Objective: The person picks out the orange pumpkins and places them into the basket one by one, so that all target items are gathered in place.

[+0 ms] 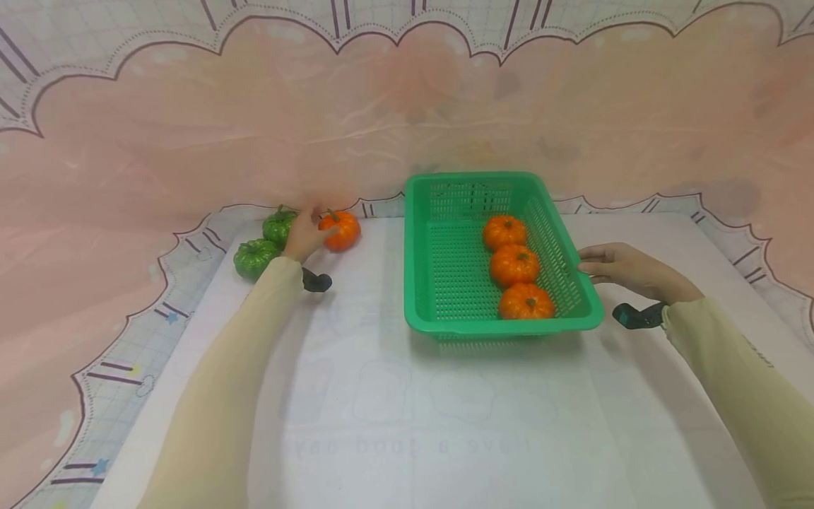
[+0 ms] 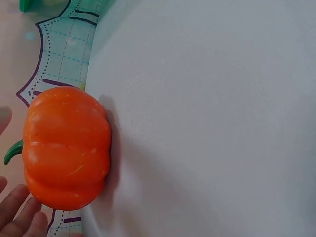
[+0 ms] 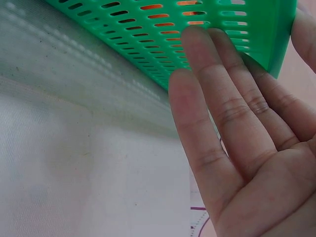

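My left hand is at an orange toy pumpkin with a green stem. In the left wrist view its fingertips are at the lower end of the pumpkin, and the thumb is apart from it. Two shiny green pumpkins lie beside that hand, one partly hidden. A green plastic basket holds three orange pumpkins in a row along its right side. My right hand is at the basket's right rim. Its fingers lie nearly straight against the slotted outer wall.
A white tabletop lies under everything. Behind it hangs a pink cloth with a scalloped, patterned border. Black wrist mounts stick out below both hands.
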Tool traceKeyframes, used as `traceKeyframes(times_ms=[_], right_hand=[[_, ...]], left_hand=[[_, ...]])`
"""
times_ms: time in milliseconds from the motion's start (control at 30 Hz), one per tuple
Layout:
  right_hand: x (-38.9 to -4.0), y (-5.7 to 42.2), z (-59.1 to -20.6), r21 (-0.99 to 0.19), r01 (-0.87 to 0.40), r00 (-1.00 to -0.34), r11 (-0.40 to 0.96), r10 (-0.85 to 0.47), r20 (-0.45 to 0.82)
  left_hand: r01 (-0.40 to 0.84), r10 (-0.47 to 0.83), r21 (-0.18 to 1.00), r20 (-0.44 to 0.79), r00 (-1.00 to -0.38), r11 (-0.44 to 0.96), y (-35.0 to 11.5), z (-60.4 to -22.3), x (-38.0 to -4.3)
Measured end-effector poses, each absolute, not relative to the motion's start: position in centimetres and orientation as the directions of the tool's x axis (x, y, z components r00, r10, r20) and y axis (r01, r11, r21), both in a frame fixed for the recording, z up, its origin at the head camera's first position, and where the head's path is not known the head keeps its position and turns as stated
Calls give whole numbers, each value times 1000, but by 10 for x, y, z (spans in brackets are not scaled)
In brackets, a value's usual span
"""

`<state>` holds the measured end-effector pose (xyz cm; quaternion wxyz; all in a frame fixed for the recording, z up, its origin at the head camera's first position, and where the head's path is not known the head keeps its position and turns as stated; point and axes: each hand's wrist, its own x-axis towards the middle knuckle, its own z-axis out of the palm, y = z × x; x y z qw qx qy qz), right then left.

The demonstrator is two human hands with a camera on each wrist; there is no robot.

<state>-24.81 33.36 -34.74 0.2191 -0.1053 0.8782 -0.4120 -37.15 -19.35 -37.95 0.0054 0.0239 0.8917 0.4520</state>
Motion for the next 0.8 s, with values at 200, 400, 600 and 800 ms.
traceKeyframes(times_ms=[200, 400, 600, 800], right_hand=[[-249, 334, -347, -780, -17, -884, 625, -375, -281], [-250, 334, -348, -784, -19, -884, 620, -377, -277], [-251, 335, -350, -777, -16, -882, 629, -374, -285], [-251, 336, -350, -778, 1, -882, 628, -367, -297]], left_hand=[[-29, 62, 820, -79, -995, 572, -194, -378, -374], [-68, 70, 819, -130, -989, 570, -196, -380, -378], [-82, 74, 817, -150, -986, 571, -197, -382, -380], [-85, 81, 808, -162, -983, 583, -196, -383, -382]])
